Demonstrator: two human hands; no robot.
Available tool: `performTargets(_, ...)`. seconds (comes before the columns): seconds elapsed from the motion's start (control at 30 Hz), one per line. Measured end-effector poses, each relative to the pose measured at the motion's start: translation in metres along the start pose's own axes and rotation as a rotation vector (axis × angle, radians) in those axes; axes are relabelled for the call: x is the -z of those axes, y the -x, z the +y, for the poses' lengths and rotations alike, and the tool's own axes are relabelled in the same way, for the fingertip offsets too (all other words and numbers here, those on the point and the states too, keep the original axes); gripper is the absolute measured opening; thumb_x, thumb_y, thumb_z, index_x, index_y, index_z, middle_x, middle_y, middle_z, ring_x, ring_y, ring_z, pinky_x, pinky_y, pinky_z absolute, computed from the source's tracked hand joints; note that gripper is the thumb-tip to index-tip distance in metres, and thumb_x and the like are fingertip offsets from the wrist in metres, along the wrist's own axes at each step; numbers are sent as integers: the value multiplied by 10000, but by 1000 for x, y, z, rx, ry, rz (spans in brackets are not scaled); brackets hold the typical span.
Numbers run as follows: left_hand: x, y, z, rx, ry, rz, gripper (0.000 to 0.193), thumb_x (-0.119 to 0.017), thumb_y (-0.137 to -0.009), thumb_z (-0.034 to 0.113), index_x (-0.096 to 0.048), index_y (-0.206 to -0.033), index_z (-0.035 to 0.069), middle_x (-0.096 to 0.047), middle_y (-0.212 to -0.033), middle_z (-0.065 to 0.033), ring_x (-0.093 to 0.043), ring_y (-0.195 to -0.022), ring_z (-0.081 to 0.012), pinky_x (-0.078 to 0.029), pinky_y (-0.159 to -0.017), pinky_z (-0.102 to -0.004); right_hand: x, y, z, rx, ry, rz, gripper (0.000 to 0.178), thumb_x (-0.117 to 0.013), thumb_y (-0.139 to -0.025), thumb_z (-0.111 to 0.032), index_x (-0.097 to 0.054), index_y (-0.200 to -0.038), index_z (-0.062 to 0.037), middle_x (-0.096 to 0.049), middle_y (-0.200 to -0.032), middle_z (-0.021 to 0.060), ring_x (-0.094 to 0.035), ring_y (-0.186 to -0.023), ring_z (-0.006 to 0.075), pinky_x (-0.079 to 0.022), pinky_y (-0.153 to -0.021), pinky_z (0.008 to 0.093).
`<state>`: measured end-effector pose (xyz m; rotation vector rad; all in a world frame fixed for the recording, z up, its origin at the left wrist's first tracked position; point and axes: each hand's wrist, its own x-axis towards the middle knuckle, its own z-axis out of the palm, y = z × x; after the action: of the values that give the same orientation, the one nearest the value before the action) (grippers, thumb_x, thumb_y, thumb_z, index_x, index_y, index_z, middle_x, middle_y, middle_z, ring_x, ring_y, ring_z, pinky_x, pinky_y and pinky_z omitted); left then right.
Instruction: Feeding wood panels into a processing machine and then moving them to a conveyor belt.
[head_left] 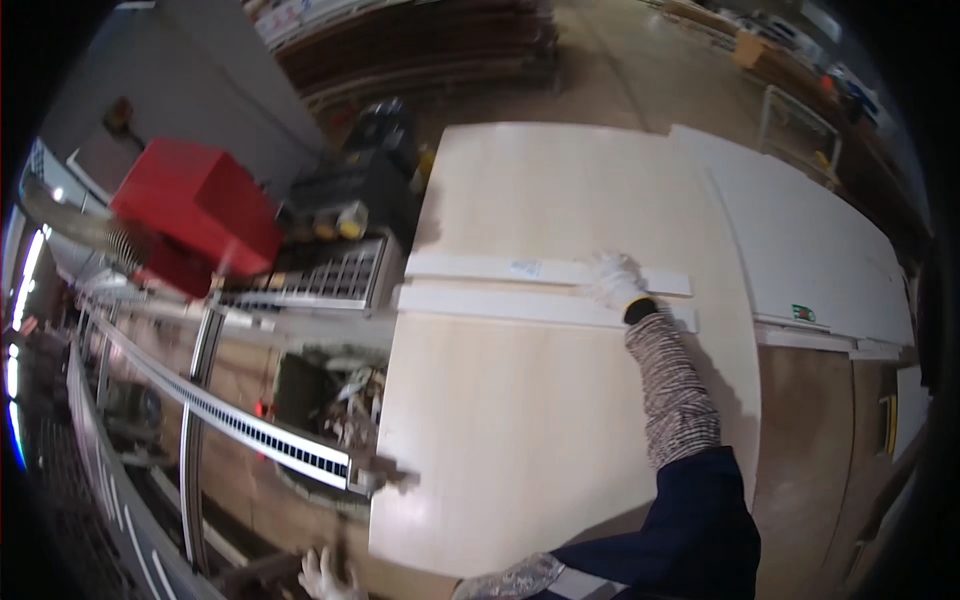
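Note:
Two long white strips, the far one (470, 268) and the near one (500, 303), lie side by side across a pale wood-toned panel (530, 420). My right hand (615, 280), in a white glove with a dark cuff, reaches over the near strip. Its fingers are bent around the far strip close to the right end; glove and blur hide the exact grip. A small pale label sits on the far strip. Low at the left, beyond the panel's near corner, my gloved left hand (325, 577) is empty, its fingers apart.
A red machine housing (200, 215) with a ribbed hose stands at left. A metal rail (240, 420) runs toward the panel's left edge, near a dark bin of scraps (335, 405). White panels (800, 240) are stacked at right. Brown boards (420, 50) lie at the back.

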<state>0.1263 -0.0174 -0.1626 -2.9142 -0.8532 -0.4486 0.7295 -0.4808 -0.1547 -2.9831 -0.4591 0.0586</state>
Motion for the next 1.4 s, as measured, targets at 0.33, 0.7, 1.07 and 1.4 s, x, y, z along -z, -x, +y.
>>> performTargets(0.33,35,-6,15,162,5,-167,613,-809,-718,168,-651,-1310,182,-552,-1435,-146,-431,-1407,-374,-228,-1216,-580,-15,161,-17,123,5,207,651,-798,-768,-446,-618,-1299,-115,-591,-1203,143,-536,-1176,359,-431,-1020,507)
performTargets(0.7,26,37,4,238,95,-73,501,-779,-810,219,-659,-1293,163,-562,-1428,-152,-426,-1422,-373,-194,-1239,-579,-57,294,-71,155,132,266,929,-842,-691,-534,-503,-1464,-146,-559,-1267,144,-536,-1153,368,-433,-1001,536)
performTargets(1.07,43,73,-23,262,143,-32,479,-767,-806,278,-675,-1262,162,-584,-1384,-156,-430,-1396,-375,-197,-1218,-586,0,224,-118,281,152,-259,1185,-836,-632,-441,-259,-1610,-104,-393,-1554,184,-465,-1313,386,-414,-1106,484)
performTargets(1.4,75,126,-131,517,99,10,471,-752,-835,339,-679,-1268,170,-573,-1407,-130,-433,-1399,-365,-211,-1213,-597,-29,299,-192,220,-574,-234,1058,-804,-626,-275,-358,-1561,-63,-484,-1475,195,-557,-1232,346,-470,-1053,448)
